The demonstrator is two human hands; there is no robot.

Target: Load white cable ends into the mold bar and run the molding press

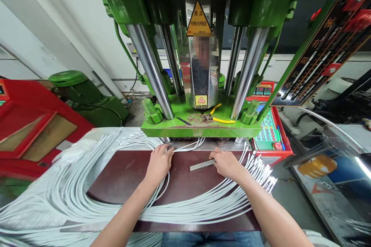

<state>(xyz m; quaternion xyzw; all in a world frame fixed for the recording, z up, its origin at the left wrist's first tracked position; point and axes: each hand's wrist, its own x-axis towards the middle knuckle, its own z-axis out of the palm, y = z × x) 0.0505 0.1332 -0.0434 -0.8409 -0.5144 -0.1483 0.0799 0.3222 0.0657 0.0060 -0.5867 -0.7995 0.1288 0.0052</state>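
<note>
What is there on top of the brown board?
White cables lie across the brown board. The right hand holds a metal strip over it. Whatever lies beneath the cables is hidden.

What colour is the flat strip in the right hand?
The flat strip is silvery grey, seen in the head view.

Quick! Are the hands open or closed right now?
Left hand: curled by white cables; can't tell if it's gripping them.
Right hand: closed, holding a flat metal strip.
</note>
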